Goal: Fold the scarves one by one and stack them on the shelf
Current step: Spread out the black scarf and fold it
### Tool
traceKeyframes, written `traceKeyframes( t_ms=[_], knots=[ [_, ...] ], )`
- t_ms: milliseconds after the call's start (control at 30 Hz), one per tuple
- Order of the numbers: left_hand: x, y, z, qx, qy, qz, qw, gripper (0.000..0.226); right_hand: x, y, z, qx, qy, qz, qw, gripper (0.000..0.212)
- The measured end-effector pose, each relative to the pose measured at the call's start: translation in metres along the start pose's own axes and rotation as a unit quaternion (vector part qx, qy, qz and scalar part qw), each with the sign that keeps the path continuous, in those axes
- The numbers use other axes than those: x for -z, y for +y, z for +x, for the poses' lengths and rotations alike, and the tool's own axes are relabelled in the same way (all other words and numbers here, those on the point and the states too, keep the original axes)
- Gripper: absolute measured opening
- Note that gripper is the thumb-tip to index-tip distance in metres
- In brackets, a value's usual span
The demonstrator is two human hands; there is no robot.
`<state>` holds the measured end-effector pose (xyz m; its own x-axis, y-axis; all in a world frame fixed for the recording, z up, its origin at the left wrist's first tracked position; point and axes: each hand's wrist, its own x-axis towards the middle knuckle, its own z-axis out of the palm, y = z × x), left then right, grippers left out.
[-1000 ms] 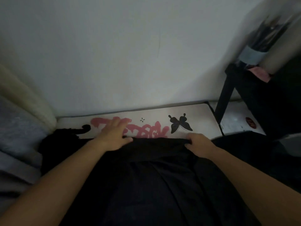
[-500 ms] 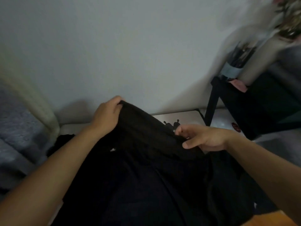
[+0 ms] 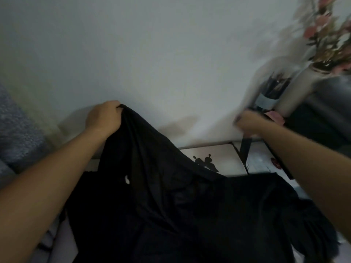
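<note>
A large black scarf lies bunched over the surface in front of me. My left hand grips one corner of it and holds that corner up against the wall, so the edge slopes down to the right. My right hand is up at the right, apart from the scarf's sloping edge and close to the black shelf. It is motion-blurred, and whether it holds anything is unclear. A second heap of dark cloth lies under my right forearm.
A white mat with a black butterfly print lies against the pale wall. On the shelf stand a pot of dark brushes and a vase of pink flowers. A grey cushion sits at the left.
My left hand has lifted the scarf corner higher, off the mat. My right hand has left the scarf's edge and swung up and right toward the shelf. The view has tilted upward.
</note>
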<state>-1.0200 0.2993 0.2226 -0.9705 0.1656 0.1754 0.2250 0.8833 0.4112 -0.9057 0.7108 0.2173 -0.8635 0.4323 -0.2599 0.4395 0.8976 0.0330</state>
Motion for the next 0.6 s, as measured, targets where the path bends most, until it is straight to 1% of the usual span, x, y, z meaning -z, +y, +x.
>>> traceKeyframes(
  t_ms=[33, 67, 100, 133, 167, 200, 233, 267, 300, 367, 433, 467, 500, 533, 567, 600],
  knots=[
    [-0.001, 0.008, -0.001, 0.005, 0.005, -0.066, 0.998, 0.027, -0.02, -0.018, -0.007, 0.034, -0.1, 0.051, 0.993, 0.036],
    [0.001, 0.016, -0.005, 0.025, 0.008, -0.155, 0.988, 0.028, -0.04, -0.035, -0.019, 0.064, -0.176, 0.15, 0.971, 0.048],
    [0.004, 0.023, -0.01, 0.045, 0.002, -0.249, 0.968, 0.028, -0.057, -0.05, -0.027, 0.101, -0.208, 0.227, 0.946, 0.062],
    [0.011, 0.031, -0.017, 0.061, -0.008, -0.329, 0.942, 0.029, -0.069, -0.065, -0.037, 0.117, -0.226, 0.285, 0.924, 0.073],
    [0.019, 0.037, -0.023, 0.067, -0.01, -0.386, 0.92, 0.03, -0.084, -0.074, -0.037, 0.139, -0.243, 0.308, 0.909, 0.074],
    [0.026, 0.039, -0.027, 0.067, -0.008, -0.419, 0.905, 0.032, -0.092, -0.082, -0.039, 0.153, -0.253, 0.297, 0.908, 0.067],
    [0.034, 0.039, -0.029, 0.062, 0.0, -0.437, 0.897, 0.033, -0.095, -0.084, -0.032, 0.156, -0.239, 0.273, 0.919, 0.056],
    [0.04, 0.037, -0.029, 0.058, 0.015, -0.438, 0.897, 0.034, -0.094, -0.082, -0.027, 0.147, -0.233, 0.203, 0.94, 0.04],
    [0.045, 0.033, -0.028, 0.058, 0.037, -0.43, 0.9, 0.035, -0.097, -0.075, -0.016, 0.134, -0.228, 0.133, 0.955, 0.032],
    [0.05, 0.016, -0.026, 0.085, 0.082, -0.418, 0.901, 0.034, -0.094, -0.051, -0.007, 0.103, -0.245, 0.022, 0.964, 0.042],
    [0.046, -0.005, -0.025, 0.139, 0.102, -0.419, 0.891, 0.033, -0.062, -0.026, -0.009, 0.003, -0.248, -0.03, 0.968, 0.036],
    [0.041, -0.013, -0.025, 0.164, 0.101, -0.425, 0.885, 0.032, -0.039, -0.015, -0.013, -0.037, -0.21, -0.032, 0.976, 0.033],
    [0.036, -0.017, -0.025, 0.182, 0.096, -0.43, 0.879, 0.031, -0.017, -0.001, -0.01, -0.068, -0.128, -0.006, 0.989, 0.033],
    [0.031, -0.018, -0.025, 0.196, 0.089, -0.437, 0.874, 0.03, 0.004, 0.009, -0.006, -0.091, -0.026, 0.025, 0.995, 0.033],
    [0.027, -0.014, -0.023, 0.207, 0.088, -0.45, 0.864, 0.029, 0.019, 0.02, 0.009, -0.112, 0.069, 0.087, 0.987, 0.032],
    [0.023, -0.008, -0.02, 0.214, 0.087, -0.466, 0.854, 0.028, 0.03, 0.028, 0.024, -0.137, 0.144, 0.178, 0.964, 0.032]
  ],
)
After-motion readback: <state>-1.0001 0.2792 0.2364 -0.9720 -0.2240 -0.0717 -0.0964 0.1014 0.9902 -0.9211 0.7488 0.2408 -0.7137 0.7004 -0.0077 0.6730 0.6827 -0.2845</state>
